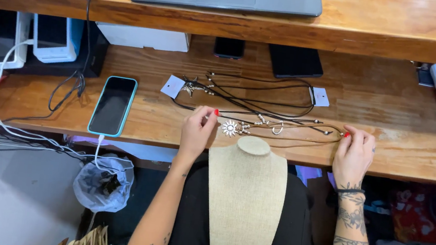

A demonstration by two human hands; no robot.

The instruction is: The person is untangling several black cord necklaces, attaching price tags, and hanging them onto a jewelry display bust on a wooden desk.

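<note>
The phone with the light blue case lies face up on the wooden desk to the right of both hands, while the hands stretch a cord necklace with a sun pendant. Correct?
Not quite. The head view shows the phone on the desk to the left of both hands, beyond the left hand. The rest holds: left hand and right hand stretch the cord necklace with its sun pendant.
</note>
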